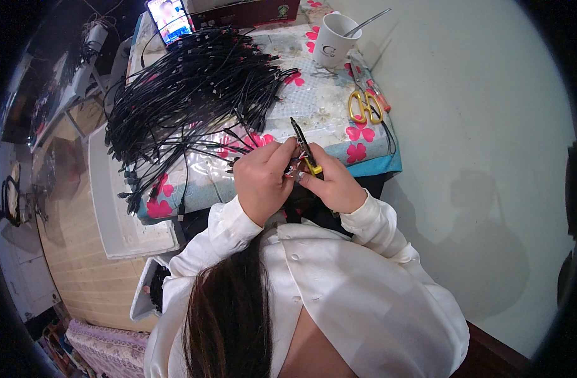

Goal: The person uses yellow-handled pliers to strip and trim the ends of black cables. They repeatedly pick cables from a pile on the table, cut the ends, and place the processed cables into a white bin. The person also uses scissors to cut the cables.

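Note:
My left hand [262,175] is closed just in front of the table's near edge, its fingertips pinching the ends of black cables. Small reddish and white wire ends [294,165] show between my two hands. In my right hand [339,184] is a slim black-and-yellow hand tool [308,148], its dark narrow end pointing up and away. Its exact kind is partly hidden by the fingers. Beyond my left hand lies a large heap of black cables [181,94], some strands trailing toward me.
A flowered cloth [288,107] covers the table. A lit phone [170,22] and a dark red box [247,14] stand at the back. A white mug [331,43] with a spoon and yellow-handled scissors [364,106] are right. A white bin [121,220] sits left, a wall right.

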Demonstrator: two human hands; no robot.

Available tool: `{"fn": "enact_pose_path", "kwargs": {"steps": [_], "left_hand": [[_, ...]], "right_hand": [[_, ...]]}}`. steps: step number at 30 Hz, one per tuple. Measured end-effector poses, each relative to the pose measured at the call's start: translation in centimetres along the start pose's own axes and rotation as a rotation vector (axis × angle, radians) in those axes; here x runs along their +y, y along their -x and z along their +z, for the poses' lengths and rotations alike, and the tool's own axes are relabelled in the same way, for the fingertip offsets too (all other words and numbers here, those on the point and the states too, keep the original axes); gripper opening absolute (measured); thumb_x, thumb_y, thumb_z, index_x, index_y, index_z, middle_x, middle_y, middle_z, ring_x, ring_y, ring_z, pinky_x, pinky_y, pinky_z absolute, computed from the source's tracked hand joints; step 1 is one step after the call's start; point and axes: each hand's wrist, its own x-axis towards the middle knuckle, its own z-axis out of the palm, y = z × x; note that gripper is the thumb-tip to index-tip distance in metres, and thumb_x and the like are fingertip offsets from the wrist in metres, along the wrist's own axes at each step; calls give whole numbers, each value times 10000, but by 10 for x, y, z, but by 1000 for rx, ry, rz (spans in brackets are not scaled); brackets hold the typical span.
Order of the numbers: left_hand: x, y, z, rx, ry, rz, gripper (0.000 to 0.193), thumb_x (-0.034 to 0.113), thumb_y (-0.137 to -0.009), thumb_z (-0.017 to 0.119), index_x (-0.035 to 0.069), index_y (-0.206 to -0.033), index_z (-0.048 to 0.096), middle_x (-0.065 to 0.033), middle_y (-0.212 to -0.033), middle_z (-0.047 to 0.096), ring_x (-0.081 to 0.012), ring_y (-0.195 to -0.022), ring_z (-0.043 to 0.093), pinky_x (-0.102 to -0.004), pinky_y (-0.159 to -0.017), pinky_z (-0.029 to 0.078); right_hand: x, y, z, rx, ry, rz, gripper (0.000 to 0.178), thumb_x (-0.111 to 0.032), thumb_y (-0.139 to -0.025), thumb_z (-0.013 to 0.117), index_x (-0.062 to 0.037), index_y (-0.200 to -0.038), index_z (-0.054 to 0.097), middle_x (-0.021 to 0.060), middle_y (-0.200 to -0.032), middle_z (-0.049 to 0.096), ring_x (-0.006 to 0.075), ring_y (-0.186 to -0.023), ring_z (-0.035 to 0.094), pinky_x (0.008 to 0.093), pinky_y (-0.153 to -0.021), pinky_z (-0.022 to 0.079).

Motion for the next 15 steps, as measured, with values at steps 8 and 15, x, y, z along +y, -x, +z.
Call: {"fn": "enact_pose_path", "kwargs": {"steps": [8, 15], "left_hand": [[2, 7, -12, -46, 143, -63, 359, -70, -726, 695, 8, -1076, 675, -156, -868, 684, -339, -755, 669, -372, -649, 520], [-15, 35, -53, 445, 766, -232, 158, 150, -1032, 535, 2, -979, 553, -79, -823, 577, -155, -713, 547, -276, -649, 445]], "right_hand": [[8, -1, 2, 112, -49, 77, 227, -103, -883, 651, 33, -1046, 571, 176, -894, 645, 280, -812, 631, 366, -761, 499], [6, -22, 11, 150, 133, -52, 289, -65, -917, 646, 5, -1169, 523, 83, -946, 657, 144, -817, 618, 299, -769, 513]]}}
